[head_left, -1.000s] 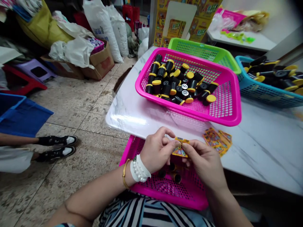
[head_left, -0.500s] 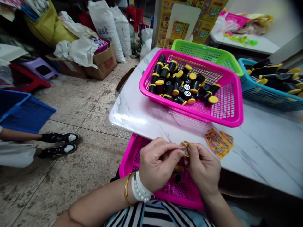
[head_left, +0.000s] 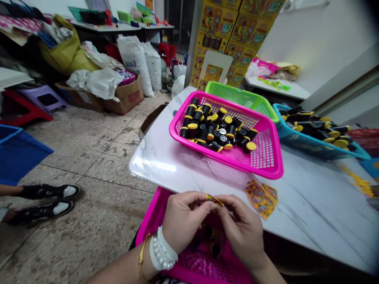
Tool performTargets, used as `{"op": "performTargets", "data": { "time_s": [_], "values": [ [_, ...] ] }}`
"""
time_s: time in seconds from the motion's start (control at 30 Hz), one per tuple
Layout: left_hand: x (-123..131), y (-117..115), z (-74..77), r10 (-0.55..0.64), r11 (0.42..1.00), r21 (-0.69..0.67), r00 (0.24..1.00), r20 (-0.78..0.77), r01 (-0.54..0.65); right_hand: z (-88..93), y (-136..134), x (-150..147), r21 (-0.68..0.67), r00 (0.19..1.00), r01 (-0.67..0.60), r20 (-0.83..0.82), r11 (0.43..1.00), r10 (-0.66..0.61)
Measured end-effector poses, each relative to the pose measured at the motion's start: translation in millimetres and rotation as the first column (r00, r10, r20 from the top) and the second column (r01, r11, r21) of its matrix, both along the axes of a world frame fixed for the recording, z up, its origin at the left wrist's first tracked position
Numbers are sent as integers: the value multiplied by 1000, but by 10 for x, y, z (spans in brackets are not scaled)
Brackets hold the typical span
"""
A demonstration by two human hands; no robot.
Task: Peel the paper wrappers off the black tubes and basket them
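My left hand (head_left: pixel 185 221), with a white band and beads at the wrist, pinches one end of a small orange printed label (head_left: pixel 214 199). My right hand (head_left: pixel 244 230) has its fingers closed on the label's other end. Both hands are above a lower pink basket (head_left: pixel 151 209) at my lap. In that basket, partly hidden by the hands, lie a few dark, hollow-ended cylinders (head_left: pixel 215 249). A small stack of similar orange labels (head_left: pixel 262 199) rests on the table, just beyond my right hand.
On the marbled table (head_left: pixel 314 213) stands a pink basket (head_left: pixel 275 157) of black cylinders with yellow caps (head_left: pixel 217 130). Green (head_left: pixel 260 104) and blue (head_left: pixel 310 144) baskets stand behind it. Printed boxes (head_left: pixel 225 27) are stacked at the back. A person's shoes (head_left: pixel 50 197) show at left.
The view has tilted up and shifted right. The label between my hands has turned from its printed face to a narrow, curved edge. Both hands still hold it.
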State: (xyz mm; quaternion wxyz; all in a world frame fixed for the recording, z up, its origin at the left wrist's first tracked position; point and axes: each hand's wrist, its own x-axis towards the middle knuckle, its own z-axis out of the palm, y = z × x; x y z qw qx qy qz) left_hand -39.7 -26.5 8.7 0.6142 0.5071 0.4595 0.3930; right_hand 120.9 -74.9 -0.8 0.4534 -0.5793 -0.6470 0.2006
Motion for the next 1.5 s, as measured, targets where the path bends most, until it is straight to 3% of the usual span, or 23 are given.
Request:
{"op": "performTargets", "data": {
  "time_s": [0.07, 0.13, 0.17, 0.23, 0.27, 0.33, 0.43, 0.5, 0.57, 0.63, 0.67, 0.73, 0.83, 1.03, 1.17, 1.33, 1.5],
  "values": [
    [-26, 55, -15, -109, 974, -193, 991, 76, 122, 150, 127, 163, -13, 997, -55, 52, 998, 55],
    [-52, 108, -39, -170, 932, -296, 974, 148, 208, 359, 369, 418, 21, 986, -50, 163, 999, 46],
    [-63, 131, -51, -176, 921, -317, 968, 179, 226, 468, 534, 570, 82, 963, 11, 266, 997, -33],
    [-82, 172, -69, -152, 909, -344, 957, 249, 234, 648, 926, 882, 211, 834, 163, 493, 964, -250],
    [-90, 191, -74, -130, 903, -360, 948, 289, 234, 704, 1134, 1028, 199, 744, 207, 603, 958, -287],
    [-105, 231, -75, -83, 879, -411, 925, 371, 244, 740, 1508, 1263, 4, 643, 246, 748, 969, -166],
    [-137, 295, -72, -8, 822, -498, 881, 474, 275, 689, 1780, 1416, -103, 664, 231, 743, 967, -80],
    [-164, 329, -76, 38, 796, -529, 847, 530, 296, 670, 1685, 1383, -87, 689, 226, 718, 970, -96],
    [-183, 348, -84, 65, 782, -540, 821, 567, 312, 681, 1386, 1261, -69, 788, 203, 603, 977, -121],
    [-186, 352, -93, 75, 773, -544, 805, 588, 325, 691, 973, 1074, -98, 983, 93, 166, 991, -76],
    [-180, 350, -96, 76, 770, -543, 799, 597, 333, 684, 763, 962, -114, 998, 55, -32, 992, -59],
    [-158, 341, -99, 69, 764, -542, 793, 606, 349, 642, 413, 733, -147, 963, -4, -267, 989, -36],
    [-116, 325, -95, 47, 754, -550, 805, 592, 360, 540, 168, 475, -200, 910, -98, -414, 975, 7],
    [-52, 292, -78, 38, 733, -551, 785, 619, 399, 474, 231, 413, -267, 906, -174, -422, 948, 47],
    [-21, 280, -77, 22, 730, -515, 738, 675, 449, 470, 226, 414, -320, 916, -134, -401, 938, -6],
    [-1, 275, -79, 54, 723, -537, 740, 670, 434, 430, 122, 357, -266, 969, -32, -244, 963, -35],
    [9, 266, -95, 31, 733, -530, 757, 653, 427, 417, 69, 279, -196, 995, -35, -103, 980, 15]
  ]
}}
